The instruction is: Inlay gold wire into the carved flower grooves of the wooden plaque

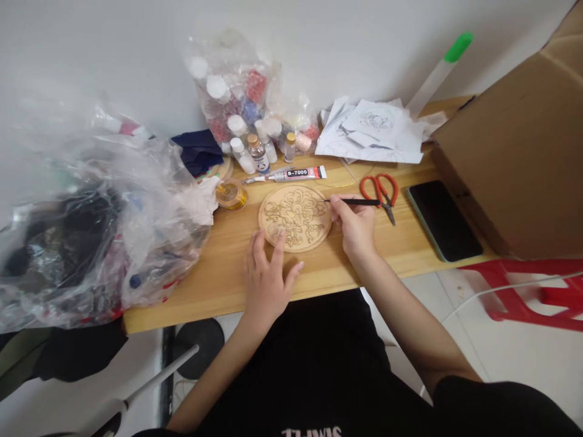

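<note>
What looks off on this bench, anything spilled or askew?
Nothing spilled or broken. Only the phone lies right at the front edge of the table, and the big plastic bag bulges past it on the left.

Open along near edge of surface [328, 270]; blocked left by plastic bag [136, 230], behind by glue tube [300, 174], right by scissors [381, 190].

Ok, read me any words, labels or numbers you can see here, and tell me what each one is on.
"B-7000": on the glue tube lying behind the round wooden disc.
White letters on the black shirt: cut off by the picture's bottom edge, unreadable.
Label on the small bottle: too small to read.
Paper sheets: line drawings only, no words.
In the right hand, the thin black tool: no visible marking.
</note>
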{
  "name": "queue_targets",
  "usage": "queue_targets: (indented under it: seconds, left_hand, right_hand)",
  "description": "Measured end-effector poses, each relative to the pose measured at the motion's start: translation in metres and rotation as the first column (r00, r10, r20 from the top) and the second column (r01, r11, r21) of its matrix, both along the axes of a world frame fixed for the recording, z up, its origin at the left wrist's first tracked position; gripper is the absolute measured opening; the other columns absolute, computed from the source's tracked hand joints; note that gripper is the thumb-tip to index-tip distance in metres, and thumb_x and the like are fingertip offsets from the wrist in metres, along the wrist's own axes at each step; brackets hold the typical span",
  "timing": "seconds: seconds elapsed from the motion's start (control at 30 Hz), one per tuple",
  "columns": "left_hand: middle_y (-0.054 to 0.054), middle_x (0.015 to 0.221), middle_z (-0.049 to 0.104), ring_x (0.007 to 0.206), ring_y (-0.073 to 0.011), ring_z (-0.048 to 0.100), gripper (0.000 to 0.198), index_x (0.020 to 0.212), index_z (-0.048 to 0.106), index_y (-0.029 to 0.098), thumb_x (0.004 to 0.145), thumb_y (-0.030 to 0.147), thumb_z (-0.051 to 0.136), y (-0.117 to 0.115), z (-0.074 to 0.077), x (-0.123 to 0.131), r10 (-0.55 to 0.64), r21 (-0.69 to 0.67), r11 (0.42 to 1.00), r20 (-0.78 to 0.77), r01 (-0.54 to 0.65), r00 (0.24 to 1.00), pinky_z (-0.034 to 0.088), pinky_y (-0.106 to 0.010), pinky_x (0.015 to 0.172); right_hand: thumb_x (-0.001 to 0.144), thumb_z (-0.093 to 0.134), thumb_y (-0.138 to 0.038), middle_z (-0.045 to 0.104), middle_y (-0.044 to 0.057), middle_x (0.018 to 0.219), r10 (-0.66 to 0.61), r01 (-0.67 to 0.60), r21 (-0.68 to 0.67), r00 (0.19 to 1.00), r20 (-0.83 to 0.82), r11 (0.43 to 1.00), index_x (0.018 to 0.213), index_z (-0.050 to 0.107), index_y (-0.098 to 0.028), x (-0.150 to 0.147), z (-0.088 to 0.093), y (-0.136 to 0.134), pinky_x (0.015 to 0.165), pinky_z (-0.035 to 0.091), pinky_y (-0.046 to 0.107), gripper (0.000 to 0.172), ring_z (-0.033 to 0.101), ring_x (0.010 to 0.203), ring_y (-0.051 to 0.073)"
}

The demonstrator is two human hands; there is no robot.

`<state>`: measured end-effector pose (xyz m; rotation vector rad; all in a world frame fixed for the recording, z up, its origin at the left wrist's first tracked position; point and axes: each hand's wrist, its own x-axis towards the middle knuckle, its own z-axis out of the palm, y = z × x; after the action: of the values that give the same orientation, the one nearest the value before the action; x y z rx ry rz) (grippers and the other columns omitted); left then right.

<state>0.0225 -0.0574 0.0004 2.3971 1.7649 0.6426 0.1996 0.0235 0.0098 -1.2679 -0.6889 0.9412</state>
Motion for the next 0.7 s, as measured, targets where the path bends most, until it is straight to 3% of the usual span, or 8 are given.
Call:
queue_targets:
  seconds: [0.3, 0.57, 0.7]
  left_hand:
    - [-0.02, 0.141, 0.033, 0.133, -0.0404, 0.035, 0.045, 0.13, 0.051, 0.019, 0.091, 0.042, 0.053, 0.0012, 0.002, 0.0031, 0.002, -0.011, 1.0, -0.045, -0.003, 0.999, 0.041, -0.06, 0.1]
    - [-0.021, 0.143, 0.035, 0.135, -0.04, 0.034, 0.046, 0.127, 0.055, 0.017, 0.092, 0.047, 0.05, 0.0021, 0.0016, 0.004, 0.0, -0.011, 1.0, -0.074, -0.001, 0.997, 0.041, -0.057, 0.102]
    - [-0.021, 0.147, 0.032, 0.137, -0.0413, 0.032, 0.047, 0.13, 0.053, 0.018, 0.091, 0.044, 0.052, 0.001, 0.002, 0.0019, 0.006, 0.002, 1.0, -0.071, -0.006, 0.997, 0.04, -0.058, 0.103]
  right_hand:
    - [0.066, 0.071, -0.031, 0.056, -0.004, 0.056, 0.003, -0.003, -0.014, 1.0, -0.002, 1.0, 0.068, 0.06, -0.019, 0.0003, 0.0002, -0.0001, 0.049, 0.039, 0.024, 0.016, 0.045, 0.049, 0.009]
    - [0.069, 0.07, -0.029, 0.056, -0.003, 0.06, 0.013, -0.013, -0.005, 0.999, 0.035, 1.0, 0.068, 0.058, -0.019, -0.0013, -0.0023, -0.0004, 0.055, 0.043, 0.025, 0.016, 0.05, 0.055, 0.01]
    - [0.069, 0.072, -0.03, 0.055, -0.004, 0.057, 0.086, -0.086, -0.017, 0.995, 0.042, 0.996, 0.067, 0.06, -0.018, 0.004, 0.0072, -0.0008, 0.052, 0.042, 0.025, 0.017, 0.048, 0.051, 0.009]
